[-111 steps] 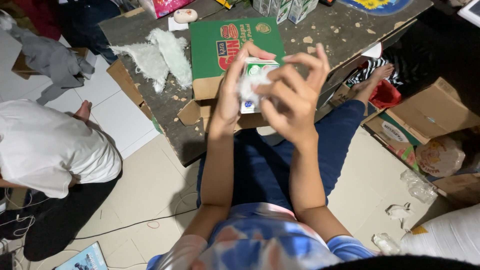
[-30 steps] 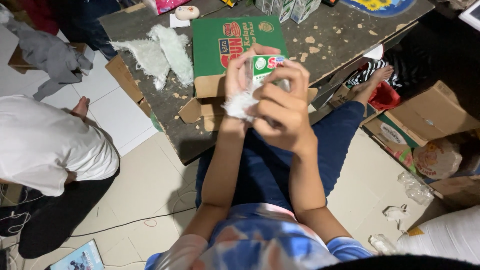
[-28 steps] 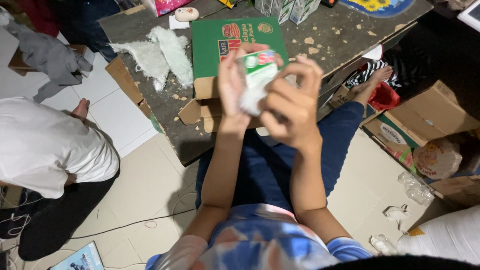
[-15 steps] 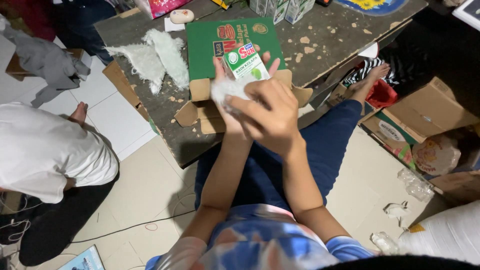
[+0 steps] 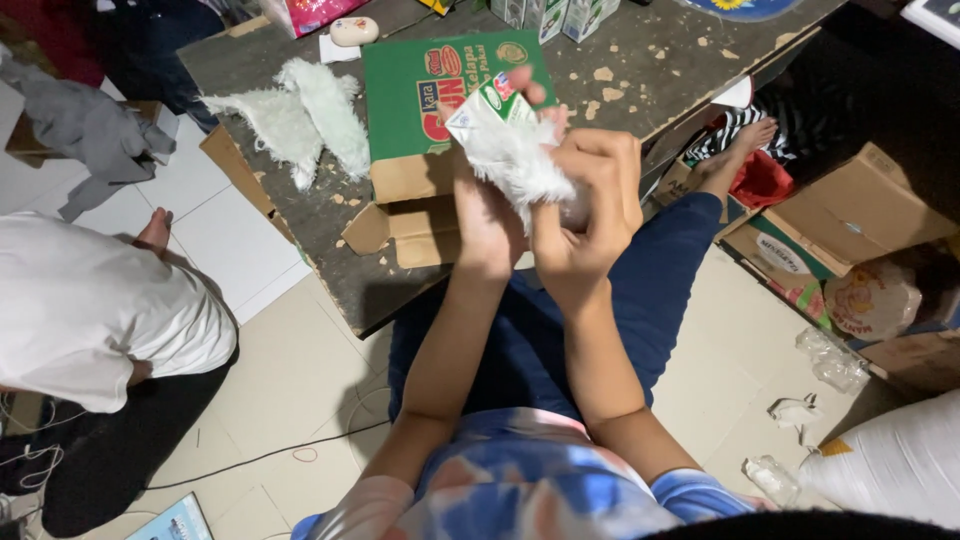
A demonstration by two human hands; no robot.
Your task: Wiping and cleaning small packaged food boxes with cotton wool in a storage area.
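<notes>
My left hand (image 5: 487,205) holds a small white and green carton (image 5: 490,112) upright in front of me, fingers wrapped behind it. My right hand (image 5: 590,205) presses a fluffy white cloth (image 5: 525,165) against the carton's side, fingers curled around the cloth. Both hands hover above a flattened green cardboard box (image 5: 425,95) that lies on the low dark table (image 5: 330,255).
More white fluffy cloths (image 5: 300,115) lie on the table's left part, small cartons (image 5: 555,15) stand at its far edge. A person in a white shirt (image 5: 90,310) sits on the floor at left. Cardboard boxes (image 5: 850,215) and a white sack (image 5: 900,470) crowd the right.
The carton and cloth have shifted in my hands: the carton now tilts with its top to the left, and my right hand has slid the cloth down its side.
</notes>
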